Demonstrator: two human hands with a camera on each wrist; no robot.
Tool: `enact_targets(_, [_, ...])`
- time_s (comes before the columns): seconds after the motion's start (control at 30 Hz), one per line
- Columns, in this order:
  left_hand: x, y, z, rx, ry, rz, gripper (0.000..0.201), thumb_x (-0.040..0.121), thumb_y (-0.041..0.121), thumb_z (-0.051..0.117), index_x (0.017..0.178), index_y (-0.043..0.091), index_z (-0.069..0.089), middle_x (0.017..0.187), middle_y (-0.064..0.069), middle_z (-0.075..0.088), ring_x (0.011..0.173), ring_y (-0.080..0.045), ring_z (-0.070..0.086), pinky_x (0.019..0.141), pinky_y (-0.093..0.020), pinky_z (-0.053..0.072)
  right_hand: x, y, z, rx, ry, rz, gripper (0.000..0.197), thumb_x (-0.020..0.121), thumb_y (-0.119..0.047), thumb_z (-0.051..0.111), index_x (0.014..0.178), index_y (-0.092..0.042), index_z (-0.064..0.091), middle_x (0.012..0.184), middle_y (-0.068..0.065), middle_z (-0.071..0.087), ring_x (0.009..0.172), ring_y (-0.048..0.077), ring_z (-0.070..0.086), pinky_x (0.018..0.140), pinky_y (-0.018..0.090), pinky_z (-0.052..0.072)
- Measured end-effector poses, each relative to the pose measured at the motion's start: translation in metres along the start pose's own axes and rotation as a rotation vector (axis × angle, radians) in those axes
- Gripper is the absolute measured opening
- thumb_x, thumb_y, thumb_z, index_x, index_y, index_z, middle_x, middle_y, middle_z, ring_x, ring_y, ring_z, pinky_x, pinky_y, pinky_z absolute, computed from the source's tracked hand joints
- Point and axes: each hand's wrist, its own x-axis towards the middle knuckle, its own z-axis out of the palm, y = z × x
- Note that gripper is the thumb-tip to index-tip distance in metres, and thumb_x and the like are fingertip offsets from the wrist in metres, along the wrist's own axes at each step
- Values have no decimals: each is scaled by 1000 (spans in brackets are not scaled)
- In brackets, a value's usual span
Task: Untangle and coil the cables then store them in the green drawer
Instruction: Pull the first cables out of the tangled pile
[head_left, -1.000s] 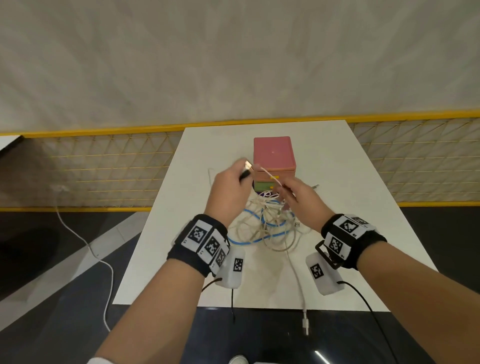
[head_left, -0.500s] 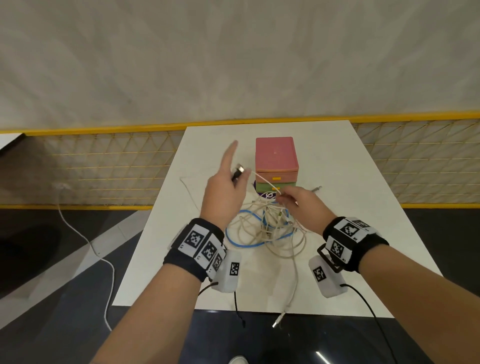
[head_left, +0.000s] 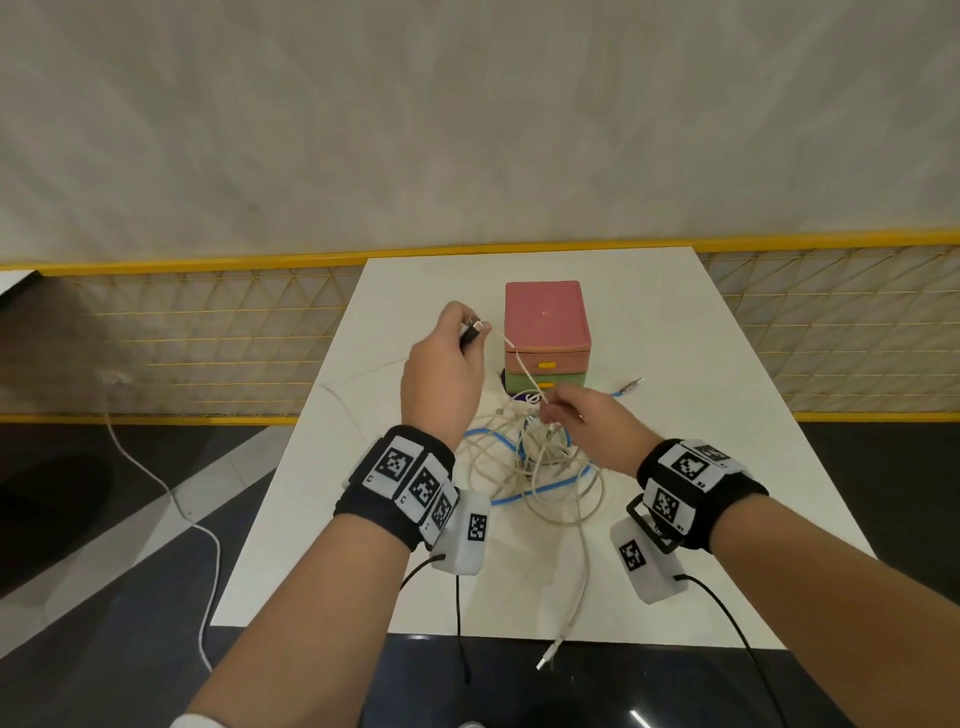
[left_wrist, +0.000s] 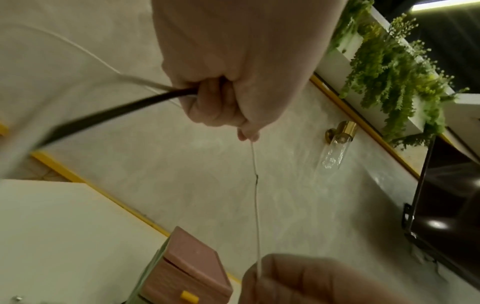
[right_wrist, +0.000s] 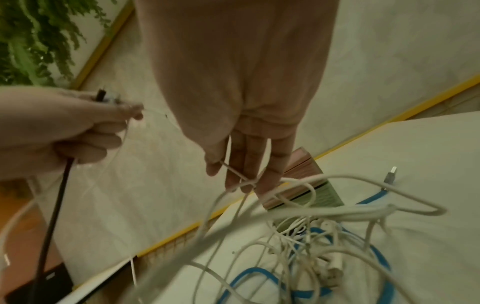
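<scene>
A tangle of white and blue cables (head_left: 535, 467) lies on the white table (head_left: 701, 467) in front of a small drawer unit. The unit has a pink top drawer (head_left: 545, 317) and below it a closed green drawer (head_left: 524, 383). My left hand (head_left: 467, 330) is raised left of the unit and grips a thin white cable (left_wrist: 255, 185) near its plug, together with a dark lead. That cable runs taut to my right hand (head_left: 548, 413), which pinches it just above the tangle (right_wrist: 311, 246). In the right wrist view, the right hand's fingertips (right_wrist: 235, 181) hold the strand.
One white cable end (head_left: 550, 660) hangs over the table's front edge. A blue cable's plug (head_left: 631, 387) lies right of the drawers. A yellow mesh fence (head_left: 208, 343) stands behind the table, and a white cord (head_left: 156, 483) trails on the floor at the left.
My left hand's fingers, spread half a second ago, have curled round the cable, and the hand has moved up and left. My right hand has dropped to the tangle.
</scene>
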Motion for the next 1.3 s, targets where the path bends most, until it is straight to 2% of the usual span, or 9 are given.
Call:
enact_targets(0.13, [-13,5,7,188,-378,122,46,96,22,51,139,38,45,62,8,55,63,-24,58,60,-33,47,2,-9,-6,24,10,-69,23,98,-8,41,104,-9,64,81,-12,60,76,6,57,65,11,45])
enact_targets(0.23, [-16,1,18,300,-530,81,23,98,36,52,117,25,60,83,-8,68,80,-32,64,66,-36,49,5,-12,-9,62,112,-174,22,97,-7,44,108,-9,64,86,1,63,81,6,58,72,19,50])
enact_targets(0.33, [-9,-2,15,185,-364,70,4,97,25,53,97,24,57,77,-9,66,75,-34,63,65,-38,51,5,-2,-6,120,107,-65,16,98,-14,45,102,-10,60,90,12,61,84,28,61,68,40,58])
enact_targets(0.47, [12,2,-5,105,-125,76,17,99,28,53,88,16,56,63,-4,55,62,-32,52,60,-38,46,-5,18,-2,124,29,60,29,101,-17,37,79,-20,56,92,18,63,91,33,62,70,43,58])
enact_targets(0.7, [-5,3,-5,80,-293,-1,37,96,33,56,133,33,49,65,-3,59,64,-25,58,66,-38,49,-12,-21,-20,252,141,-101,21,97,-7,48,110,-13,63,97,8,57,80,26,67,65,30,60])
enact_targets(0.83, [-9,-5,-15,157,-273,-22,13,93,20,56,105,20,62,83,-8,69,79,-32,63,72,-45,54,-30,-44,-22,297,-82,-134,26,93,-5,54,115,-18,58,90,3,55,73,24,71,64,31,59])
enact_targets(1.13, [-30,-15,-64,189,11,-77,47,94,11,51,139,23,41,64,-5,58,61,-28,54,60,-40,44,-78,-52,38,-366,-866,-362,28,78,-42,71,98,-23,74,107,-11,62,87,1,56,72,14,40])
enact_targets(1.2, [-37,-14,-70,70,31,-56,37,96,15,51,133,21,48,55,3,47,52,-17,45,55,-35,41,-82,-57,43,-464,-820,-328,43,76,-64,61,89,-25,74,101,-13,65,86,6,59,76,23,47])
enact_targets(1.3, [-47,0,-78,-117,-2,-57,19,101,20,50,115,16,61,57,13,48,48,-4,40,50,-15,32,-69,-67,37,-524,-366,-417,52,85,-67,41,79,-20,62,84,-6,62,71,15,59,68,39,51])
